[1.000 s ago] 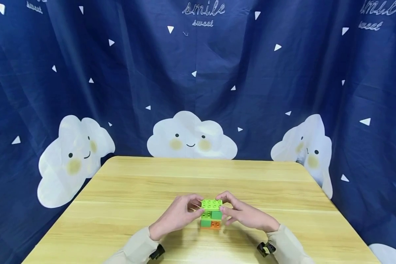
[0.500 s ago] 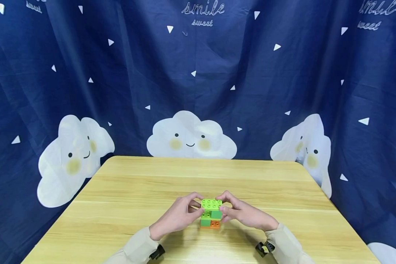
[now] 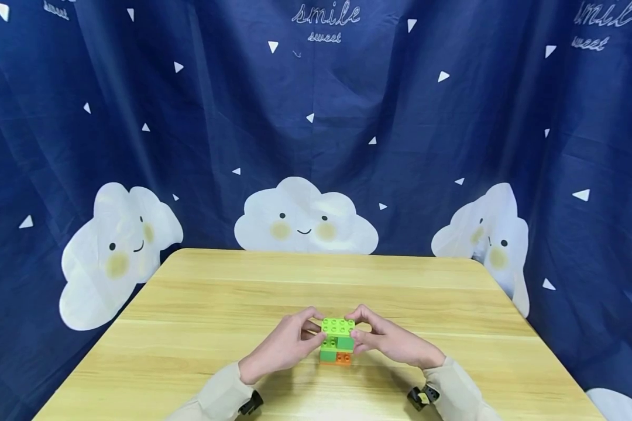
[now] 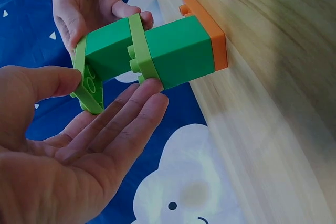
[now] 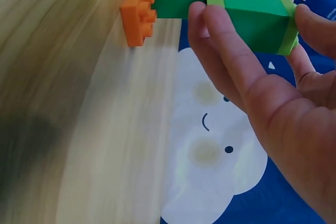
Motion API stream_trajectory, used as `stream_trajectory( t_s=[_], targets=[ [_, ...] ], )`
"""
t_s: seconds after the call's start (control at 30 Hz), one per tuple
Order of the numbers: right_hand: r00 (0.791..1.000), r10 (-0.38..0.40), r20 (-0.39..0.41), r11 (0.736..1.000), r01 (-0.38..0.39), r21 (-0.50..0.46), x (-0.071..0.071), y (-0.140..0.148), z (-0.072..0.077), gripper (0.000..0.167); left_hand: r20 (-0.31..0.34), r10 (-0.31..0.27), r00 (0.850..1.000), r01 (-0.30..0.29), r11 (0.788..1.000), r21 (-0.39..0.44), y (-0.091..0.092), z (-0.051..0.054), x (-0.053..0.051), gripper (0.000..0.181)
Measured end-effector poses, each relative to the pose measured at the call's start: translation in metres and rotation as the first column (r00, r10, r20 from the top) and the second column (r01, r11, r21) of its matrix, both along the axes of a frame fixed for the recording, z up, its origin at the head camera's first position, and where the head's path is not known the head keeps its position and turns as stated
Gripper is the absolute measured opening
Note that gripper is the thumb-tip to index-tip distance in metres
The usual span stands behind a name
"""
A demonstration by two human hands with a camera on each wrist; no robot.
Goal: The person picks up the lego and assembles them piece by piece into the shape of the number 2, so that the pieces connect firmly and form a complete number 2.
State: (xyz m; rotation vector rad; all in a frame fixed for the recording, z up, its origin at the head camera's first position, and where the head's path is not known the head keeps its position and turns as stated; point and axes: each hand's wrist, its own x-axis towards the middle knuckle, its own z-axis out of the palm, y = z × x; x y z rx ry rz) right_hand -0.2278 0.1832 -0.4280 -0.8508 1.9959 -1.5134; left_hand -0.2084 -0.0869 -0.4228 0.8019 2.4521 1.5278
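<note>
A stack of toy building bricks stands on the table between the two hands. Its base is a flat orange brick with a dark green block on its left half. Above that lies a flat lime-green brick, then a second dark green block towards the right. Another flat lime brick tops the stack. My left hand pinches the top brick's left end, other fingertips touching the middle lime brick. On the opposite end, my right hand pinches the same top brick, with lower fingers beside the middle layer.
The wooden table stretches away behind the stack. A dark blue curtain with white clouds hangs beyond the table and at both sides. Black wrist cameras sit at both sleeves.
The lower fingers of my right hand have drawn in closer to the stack. The bricks and both hands otherwise stay in place.
</note>
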Motion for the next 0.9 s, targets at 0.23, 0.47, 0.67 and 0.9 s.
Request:
stream_trajectory(
  t_s=[0.23,0.47,0.67,0.9],
  targets=[
    [1.000,0.011,0.020,1.000,-0.011,-0.011,0.0005,-0.0002,0.0004,0.028,0.004,0.004,1.000,-0.004,1.000,0.001,-0.0002,-0.0017,0.0009,0.027],
    [1.000,0.012,-0.011,1.000,-0.012,-0.005,0.0014,0.0005,0.0023,0.027,-0.003,-0.001,1.000,0.001,1.000,-0.006,0.0001,-0.0013,-0.0007,0.025],
    [1.000,0.006,-0.002,1.000,-0.006,-0.017,-0.0002,0.0009,0.0015,0.028,-0.015,-0.004,1.000,0.004,1.000,-0.012,0.0004,-0.0030,-0.0023,0.023],
    [0.988,-0.075,-0.136,0.989,0.091,0.114,0.0014,0.0006,0.0029,0.037,0.005,0.003,1.000,-0.002,0.999,-0.036,-0.0019,-0.0018,-0.0022,0.028]
  ],
)
